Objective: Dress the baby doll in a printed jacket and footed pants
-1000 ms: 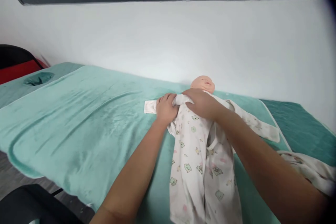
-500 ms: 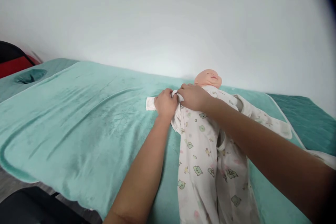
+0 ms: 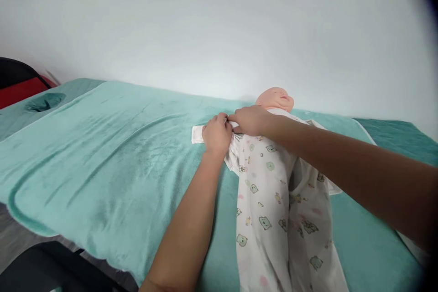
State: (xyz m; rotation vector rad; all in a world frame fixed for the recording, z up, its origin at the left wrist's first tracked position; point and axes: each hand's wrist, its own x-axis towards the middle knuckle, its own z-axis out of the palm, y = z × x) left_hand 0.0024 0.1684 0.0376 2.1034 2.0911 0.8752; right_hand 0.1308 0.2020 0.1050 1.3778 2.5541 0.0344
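- Two hands, same spot as 0.5 s ago, centre of frame. The left hand (image 3: pixel 216 134) has barely moved; the right hand (image 3: pixel 251 121) has slid a bit up and toward it, so fingertips now touch.
- Right forearm now runs higher across the frame, from the right edge. It covers the baby suit's (image 3: pixel 270 191) far sleeve, which lay spread out at right 0.5 s ago.
- Doll (image 3: pixel 275 99) head approx. where it was, just right of centre, near the wall (image 3: pixel 219 45).
- Left hand: knuckles up, fingers curled and clenched on the sleeve (image 3: pixel 197 134), near the shoulder end. The cuff sticks out flat to the left of the fist. Forearm comes straight up from the bottom edge.
- Right hand: palm down, fingers bent, pinching suit fabric at the shoulder, just left of the doll's neck.
- Suit: white w/ small animal print, on the doll. It lies from centre down to the bottom right, legs flat on the green blanket (image 3: pixel 102 155).
- Blanket fills the left and middle of the frame, edge hanging at lower left.
- Red and black seat (image 3: pixel 20 84) at the left edge.
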